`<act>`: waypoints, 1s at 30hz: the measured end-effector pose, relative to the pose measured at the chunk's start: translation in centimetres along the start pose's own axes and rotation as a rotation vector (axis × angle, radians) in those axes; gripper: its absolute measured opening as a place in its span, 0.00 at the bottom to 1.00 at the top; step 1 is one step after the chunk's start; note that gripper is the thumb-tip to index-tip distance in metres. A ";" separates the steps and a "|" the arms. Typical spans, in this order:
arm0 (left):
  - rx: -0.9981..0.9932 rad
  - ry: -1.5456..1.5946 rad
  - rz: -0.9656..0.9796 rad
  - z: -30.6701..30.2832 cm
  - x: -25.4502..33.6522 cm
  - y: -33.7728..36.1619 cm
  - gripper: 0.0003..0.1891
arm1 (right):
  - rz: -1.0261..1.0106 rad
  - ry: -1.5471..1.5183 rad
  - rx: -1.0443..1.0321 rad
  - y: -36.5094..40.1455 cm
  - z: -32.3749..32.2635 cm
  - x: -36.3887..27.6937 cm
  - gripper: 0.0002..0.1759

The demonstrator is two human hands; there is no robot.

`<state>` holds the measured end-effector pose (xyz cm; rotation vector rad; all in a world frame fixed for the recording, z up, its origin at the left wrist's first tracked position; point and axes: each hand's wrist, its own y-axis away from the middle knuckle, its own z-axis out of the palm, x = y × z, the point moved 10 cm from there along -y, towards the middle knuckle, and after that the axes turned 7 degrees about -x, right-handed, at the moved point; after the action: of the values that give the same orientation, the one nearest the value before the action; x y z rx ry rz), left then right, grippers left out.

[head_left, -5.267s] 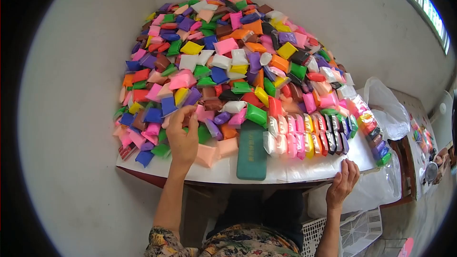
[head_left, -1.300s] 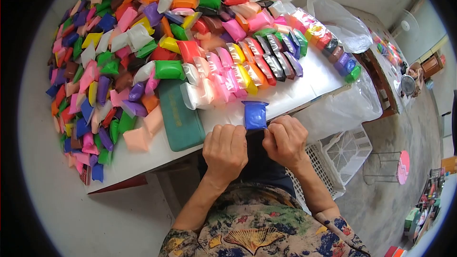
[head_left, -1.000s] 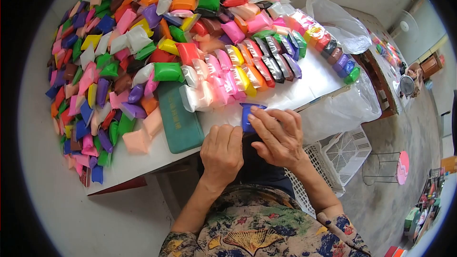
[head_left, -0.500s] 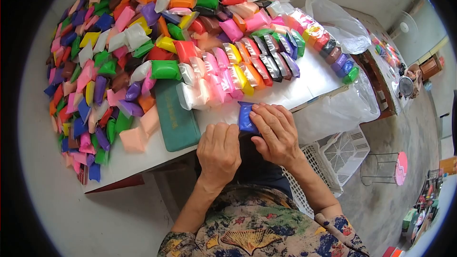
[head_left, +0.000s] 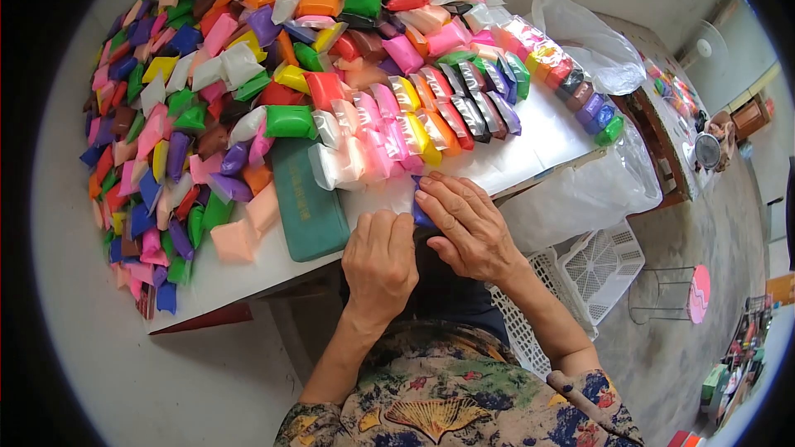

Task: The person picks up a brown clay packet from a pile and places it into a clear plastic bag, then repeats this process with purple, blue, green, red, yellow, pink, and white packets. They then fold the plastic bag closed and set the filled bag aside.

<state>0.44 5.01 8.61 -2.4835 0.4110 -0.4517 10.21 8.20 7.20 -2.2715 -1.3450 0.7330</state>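
Head camera view: a blue packet point(head_left: 421, 213) lies at the near edge of the counter point(head_left: 530, 128), mostly hidden beneath the fingers of the right hand point(head_left: 466, 225). That hand is partly spread, its long fingers laid side by side over the packet and its thumb held lower and apart. The left hand point(head_left: 379, 258) is narrow, its fingers curled in with the knuckles up, right at the packet's left side; whether it pinches the packet's edge cannot be told. Beyond the hands stand two rows of wrapped packets point(head_left: 414, 122), set close together, their colours passing from white and peach through pink, yellow, orange and red to black, brown and purple, with blue and green at the far row's right end. A green case point(head_left: 310, 207) with faint lettering lies flat to the left of the rows, near the left hand. Two peach packets point(head_left: 234, 242) lie to the left of the case, beside a large heap of mixed coloured packets point(head_left: 178, 83) that spreads over the left and far parts of the counter. Farther right, another line of packets point(head_left: 584, 103) runs down to a green one, with a clear plastic bag point(head_left: 600, 54) beside it. White plastic baskets point(head_left: 611, 269) sit lower down, and a stool with a pink seat point(head_left: 700, 294) stands on the floor.
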 end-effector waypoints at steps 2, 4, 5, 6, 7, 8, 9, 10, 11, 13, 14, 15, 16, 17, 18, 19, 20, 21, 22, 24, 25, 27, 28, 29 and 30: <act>-0.002 0.005 -0.004 0.0 0.0 -0.1 0.09 | 0.006 -0.002 0.015 0.1 0.2 0.0 0.29; -0.001 0.010 -0.006 0.0 0.0 0.0 0.09 | 0.011 -0.011 0.014 0.0 0.1 0.1 0.30; -0.001 0.012 -0.008 0.0 0.0 0.0 0.09 | 0.015 -0.024 0.004 0.0 0.1 0.2 0.30; -0.002 0.014 -0.009 0.0 0.0 0.0 0.09 | 0.020 -0.037 -0.004 -0.1 0.0 0.2 0.30; -0.004 0.014 -0.009 0.0 0.0 0.0 0.09 | 0.025 -0.032 -0.017 -0.1 -0.2 0.4 0.30; -0.004 0.007 -0.010 -0.1 0.0 0.0 0.09 | 0.030 -0.028 -0.030 0.0 -0.6 0.7 0.31; -0.005 0.001 -0.012 0.0 0.0 0.0 0.09 | 0.036 -0.025 -0.045 0.1 -0.7 1.1 0.31; -0.008 -0.004 -0.016 0.0 0.0 0.0 0.09 | 0.049 -0.016 -0.051 0.4 -0.4 1.6 0.32; -0.004 -0.009 -0.017 0.1 0.0 0.1 0.09 | 0.051 -0.007 -0.055 0.6 -0.4 1.6 0.32; 0.007 -0.019 -0.019 0.1 0.1 0.1 0.08 | 0.054 0.011 -0.063 0.7 -0.4 1.4 0.32; 0.003 -0.008 -0.020 0.0 0.1 0.1 0.08 | 0.049 0.049 -0.073 0.7 -0.4 1.4 0.32; 0.004 0.001 -0.020 -0.1 0.1 0.0 0.08 | 0.040 0.090 -0.080 0.7 -0.6 1.4 0.33; 0.005 0.006 -0.019 -0.2 0.0 -0.1 0.08 | 0.030 0.129 -0.084 0.7 -0.7 1.5 0.33; 0.000 0.023 -0.033 -0.3 -0.1 -0.1 0.08 | 0.048 0.132 -0.040 1.0 -1.3 1.6 0.34; -0.007 0.041 -0.045 -0.3 -0.1 -0.1 0.07 | 0.068 0.135 0.005 1.5 -1.9 1.5 0.35; -0.012 0.060 -0.059 -0.2 -0.3 -0.1 0.06 | 0.087 0.139 0.049 1.7 -2.5 1.4 0.35; -0.013 0.055 -0.055 -0.2 -0.3 -0.1 0.06 | 0.104 0.151 0.162 2.2 -3.7 0.8 0.30; -0.016 0.051 -0.054 -0.2 -0.3 -0.1 0.07 | 0.116 0.172 0.184 2.5 -3.8 0.4 0.27; -0.021 0.048 -0.053 -0.1 -0.3 0.1 0.07 | 0.131 0.193 0.204 2.9 -3.8 -0.1 0.24; -0.026 0.060 -0.057 -0.1 -0.2 0.1 0.07 | 0.135 0.228 0.224 2.9 -3.5 -0.7 0.19; -0.027 0.064 -0.056 -0.1 -0.2 0.0 0.07 | 0.123 0.243 0.225 2.6 -3.2 -0.8 0.17; -0.030 0.078 -0.040 -0.1 -0.2 0.0 0.07 | 0.096 0.274 0.231 1.9 -2.8 -1.1 0.14; -0.030 0.084 -0.033 -0.2 -0.2 0.0 0.07 | 0.079 0.271 0.235 1.8 -2.6 -1.1 0.13; -0.029 0.073 -0.016 -0.2 -0.2 0.0 0.08 | 0.061 0.267 0.240 1.7 -2.5 -1.2 0.12; -0.026 0.062 0.002 -0.1 -0.2 0.0 0.09 | 0.042 0.263 0.244 1.6 -2.3 -1.3 0.11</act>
<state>0.23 5.01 8.67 -2.4992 0.4463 -0.5271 12.19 6.16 8.43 -2.1197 -1.0314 0.5546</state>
